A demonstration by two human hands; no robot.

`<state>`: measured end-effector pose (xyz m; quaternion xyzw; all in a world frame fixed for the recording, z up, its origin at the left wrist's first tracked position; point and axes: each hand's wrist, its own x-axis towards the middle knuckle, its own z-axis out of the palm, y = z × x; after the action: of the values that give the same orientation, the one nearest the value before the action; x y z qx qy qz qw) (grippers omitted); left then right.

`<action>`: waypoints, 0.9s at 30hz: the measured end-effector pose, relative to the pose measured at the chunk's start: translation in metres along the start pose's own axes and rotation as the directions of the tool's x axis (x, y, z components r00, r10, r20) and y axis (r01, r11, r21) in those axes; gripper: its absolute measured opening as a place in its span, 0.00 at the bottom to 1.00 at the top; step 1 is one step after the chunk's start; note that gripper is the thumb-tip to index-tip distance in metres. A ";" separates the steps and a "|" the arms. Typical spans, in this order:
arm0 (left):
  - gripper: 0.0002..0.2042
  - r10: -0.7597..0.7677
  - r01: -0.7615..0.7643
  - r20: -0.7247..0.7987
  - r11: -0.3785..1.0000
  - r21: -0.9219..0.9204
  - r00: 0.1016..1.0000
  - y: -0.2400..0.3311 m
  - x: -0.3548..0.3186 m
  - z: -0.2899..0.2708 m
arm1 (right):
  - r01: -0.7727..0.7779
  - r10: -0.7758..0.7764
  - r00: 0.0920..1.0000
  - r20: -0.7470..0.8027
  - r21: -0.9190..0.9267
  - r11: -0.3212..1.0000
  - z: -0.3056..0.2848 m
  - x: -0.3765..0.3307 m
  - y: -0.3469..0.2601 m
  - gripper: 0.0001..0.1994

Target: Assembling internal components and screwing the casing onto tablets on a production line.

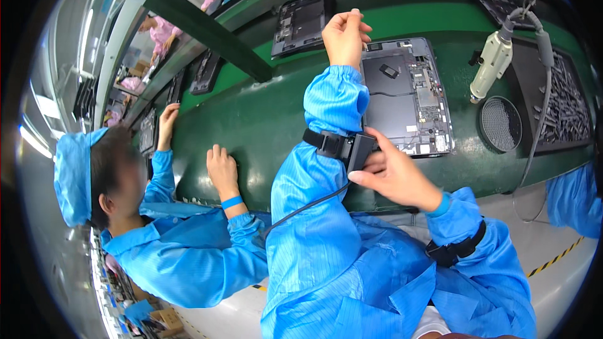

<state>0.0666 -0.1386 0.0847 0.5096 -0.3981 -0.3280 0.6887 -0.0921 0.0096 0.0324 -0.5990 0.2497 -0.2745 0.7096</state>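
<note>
Here, a small black box (360,150) is sitting on a black strap (323,143) that is wrapping the person's left forearm, over the blue sleeve, and the right hand (392,176) is pinching this box between thumb and fingers, so the hand is closed on it. A dark cable (301,208) is running from the box down across the blue coat. The left hand (344,36) is lifting above the desk (264,119), its fingers gathered together at the tips with nothing visible between them; whether it is gripping anything I cannot tell. One second black strap (455,251) is circling the right forearm. Just behind the left arm, one opened tablet-like device (408,97) is lying on the green desk with its dark inner plates and boards showing. Farther along the green surface one more opened device (301,22) is lying, and at least three others are lining up toward the left rim. To the right, one pale electric screwdriver (493,63) is hanging from a grey cable, above one round black mesh dish (500,123), which is sitting just beside one black tray (565,103) of small parts. On the left, one co-worker in a blue coat and blue cap (72,172) is resting two hands on the desk edge, one (221,169) near, one (167,119) farther off. Two people in pink coats are working beyond the desk at the top.
</note>
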 end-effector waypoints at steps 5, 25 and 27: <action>0.10 0.103 -0.076 -0.116 0.973 0.218 0.988 -0.020 0.032 0.003 | -0.284 0.277 0.958 0.071 0.364 0.887 0.021 -0.014 0.022 0.21; 0.08 0.730 -0.242 0.121 0.062 0.968 0.672 -0.049 0.067 -0.102 | 0.400 -0.385 0.728 0.567 0.105 0.910 0.050 -0.052 0.008 0.19; 0.10 0.774 -0.194 -0.147 0.330 0.924 0.615 -0.045 0.072 -0.095 | 0.171 -0.234 0.764 0.602 0.161 0.972 0.047 -0.057 0.016 0.21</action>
<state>0.1820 -0.1699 0.0416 0.6902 -0.4159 0.3166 0.5004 -0.1002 0.0846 0.0259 -0.6440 -0.0752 -0.1506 0.7463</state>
